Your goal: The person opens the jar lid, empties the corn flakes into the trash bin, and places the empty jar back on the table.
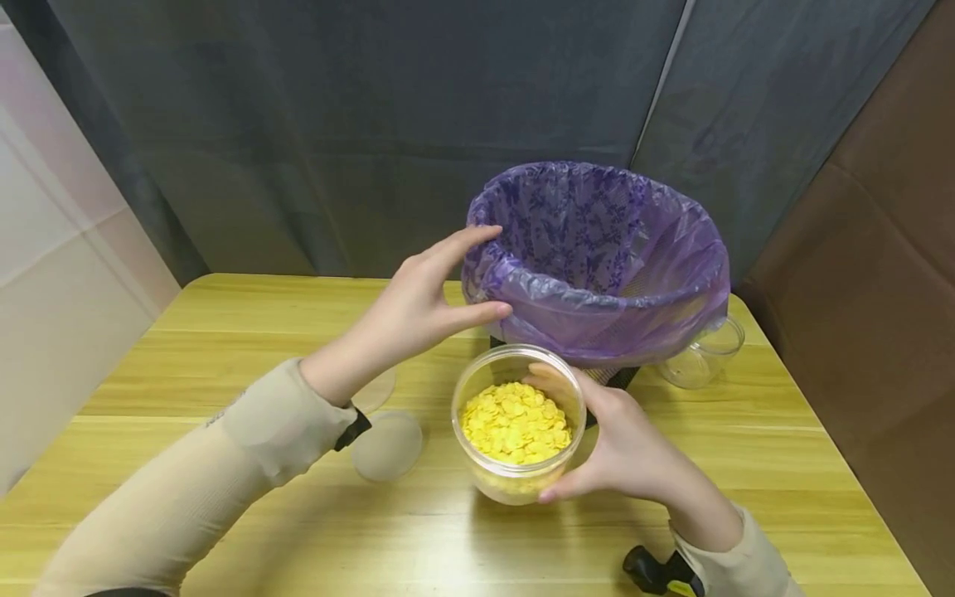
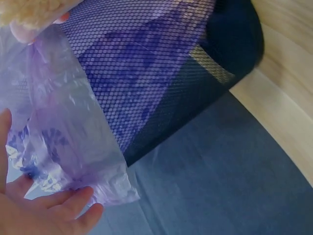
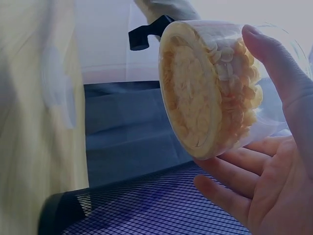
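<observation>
My right hand [image 1: 630, 448] grips a clear round plastic jar [image 1: 507, 487] from its right side, thumb in front and fingers behind. Yellow flakes [image 1: 515, 423] fill its lower part, and it is tilted, its open mouth facing the head camera. Just behind the jar stands a black mesh wastebasket [image 2: 137, 73] lined with a purple patterned plastic bag [image 1: 597, 323] folded over its rim. At the basket's left side is my left hand [image 1: 418, 298], thumb and fingers spread wide against the bag; the left wrist view shows its fingers extended beside the bag's loose edge.
Two translucent round lids, one nearer [image 1: 388, 446] and one farther [image 1: 375, 391], lie on the wooden table [image 1: 246, 365] under my left forearm. Another clear jar [image 1: 701, 361] stands behind the basket's right side. Grey curtains [image 1: 336, 141] hang behind the table.
</observation>
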`<action>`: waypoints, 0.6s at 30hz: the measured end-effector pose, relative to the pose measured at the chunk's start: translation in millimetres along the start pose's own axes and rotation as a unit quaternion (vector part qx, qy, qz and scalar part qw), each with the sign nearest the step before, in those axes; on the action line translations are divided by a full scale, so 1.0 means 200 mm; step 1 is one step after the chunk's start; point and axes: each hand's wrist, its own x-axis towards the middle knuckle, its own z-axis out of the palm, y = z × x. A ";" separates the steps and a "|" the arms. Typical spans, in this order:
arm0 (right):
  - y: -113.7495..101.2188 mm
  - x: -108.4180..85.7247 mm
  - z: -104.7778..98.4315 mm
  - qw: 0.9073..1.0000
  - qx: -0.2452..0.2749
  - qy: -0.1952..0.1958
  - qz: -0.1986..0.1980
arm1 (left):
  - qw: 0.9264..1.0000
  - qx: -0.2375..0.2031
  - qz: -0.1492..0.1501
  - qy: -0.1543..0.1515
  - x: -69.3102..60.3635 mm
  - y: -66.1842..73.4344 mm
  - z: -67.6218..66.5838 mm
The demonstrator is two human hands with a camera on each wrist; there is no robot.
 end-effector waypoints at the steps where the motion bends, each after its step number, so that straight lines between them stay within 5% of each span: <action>1: 0.00 0.00 -0.01 1.000 0.001 0.002 -0.001 | 1.000 -0.001 0.003 0.005 0.00 0.00 0.01; 7: -0.02 -0.01 -0.03 1.000 -0.002 0.015 -0.001 | 0.999 -0.010 0.005 0.049 0.03 0.02 0.05; 18: -0.06 -0.03 -0.05 1.000 -0.003 0.029 0.000 | 0.995 -0.033 -0.048 0.077 0.07 0.06 0.06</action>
